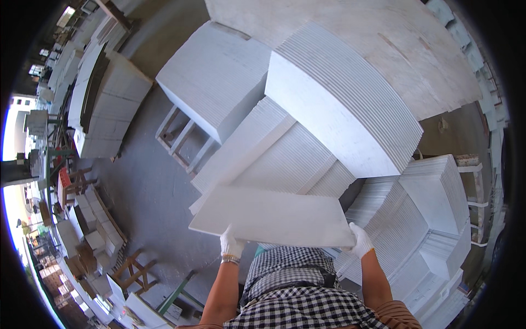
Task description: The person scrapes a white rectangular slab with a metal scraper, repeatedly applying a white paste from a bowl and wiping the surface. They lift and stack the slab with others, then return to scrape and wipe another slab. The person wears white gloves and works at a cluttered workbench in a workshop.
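Between my two white-gloved hands is a long pale stone slab [274, 216], held level in front of my checked apron. My left hand [231, 243] grips its near left edge, with the fingers mostly hidden by the slab. At the right end my right hand [360, 240] is closed on the slab's corner. Just beyond the slab lies a stack of thin white slabs [290, 153] with lighter strips across it. Behind that, a taller row of upright white slabs [334, 104] stands packed face to face.
A block of stacked slabs [219, 71] sits on a wooden pallet [183, 140] at the far left. More slab stacks [394, 219] stand close on my right. A large stone sheet [394, 49] lies at the back. Wooden trestles [133, 272] and a green metal frame [178, 293] are at lower left.
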`<state>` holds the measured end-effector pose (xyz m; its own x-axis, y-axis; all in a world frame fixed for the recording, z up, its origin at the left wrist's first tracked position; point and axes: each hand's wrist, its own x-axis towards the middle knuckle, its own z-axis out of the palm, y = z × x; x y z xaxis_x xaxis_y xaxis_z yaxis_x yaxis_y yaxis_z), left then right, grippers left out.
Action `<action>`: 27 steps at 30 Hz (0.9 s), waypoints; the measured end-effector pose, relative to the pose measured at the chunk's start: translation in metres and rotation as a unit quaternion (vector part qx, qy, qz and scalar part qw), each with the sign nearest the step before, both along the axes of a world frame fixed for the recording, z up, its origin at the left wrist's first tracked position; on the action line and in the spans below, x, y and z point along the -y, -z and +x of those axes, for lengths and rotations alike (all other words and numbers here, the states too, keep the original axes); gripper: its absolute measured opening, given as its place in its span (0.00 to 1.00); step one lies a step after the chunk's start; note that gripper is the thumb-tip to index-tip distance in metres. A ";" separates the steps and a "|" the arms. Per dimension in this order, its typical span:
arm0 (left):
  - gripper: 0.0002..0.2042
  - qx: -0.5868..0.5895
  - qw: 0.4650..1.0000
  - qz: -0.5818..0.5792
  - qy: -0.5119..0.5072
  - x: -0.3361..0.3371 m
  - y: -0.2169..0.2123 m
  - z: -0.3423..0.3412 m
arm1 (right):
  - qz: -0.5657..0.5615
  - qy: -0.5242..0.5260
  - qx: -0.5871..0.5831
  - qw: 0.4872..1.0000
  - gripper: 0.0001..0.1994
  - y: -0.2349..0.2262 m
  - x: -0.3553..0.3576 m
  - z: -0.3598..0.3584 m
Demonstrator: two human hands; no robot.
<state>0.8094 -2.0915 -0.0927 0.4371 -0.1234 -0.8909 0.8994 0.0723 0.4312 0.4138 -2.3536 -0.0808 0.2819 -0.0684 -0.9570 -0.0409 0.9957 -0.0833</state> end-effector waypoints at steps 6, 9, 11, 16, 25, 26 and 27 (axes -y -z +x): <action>0.14 0.035 0.999 0.023 -0.001 0.018 -0.017 0.006 | -0.131 -0.091 -0.111 0.981 0.21 0.040 -0.010 0.000; 0.15 0.050 0.998 0.011 0.046 0.049 -0.030 0.020 | -0.161 -0.086 -0.101 0.978 0.21 0.043 -0.020 -0.011; 0.15 0.078 0.993 0.010 0.084 0.074 -0.034 0.033 | -0.173 -0.113 -0.142 0.968 0.21 0.040 -0.023 -0.016; 0.16 0.091 0.982 -0.043 0.163 0.159 -0.012 0.066 | -0.140 0.120 -0.090 0.979 0.20 0.032 -0.006 -0.002; 0.16 0.098 0.956 -0.105 0.254 0.291 0.010 0.117 | -0.141 0.209 -0.126 0.959 0.14 0.053 0.043 0.030; 0.16 0.100 0.953 -0.107 0.265 0.299 0.011 0.121 | -0.125 0.193 -0.121 0.966 0.14 0.053 0.046 0.030; 0.16 0.101 0.949 -0.108 0.277 0.306 0.012 0.123 | -0.107 0.170 -0.122 0.972 0.14 0.055 0.050 0.031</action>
<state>0.9329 -2.3972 -0.1043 0.4107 -0.5546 -0.7237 0.7259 -0.2814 0.6276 0.4451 -2.4037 -0.1356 -0.0261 -0.3217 -0.9465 0.2424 0.9165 -0.3182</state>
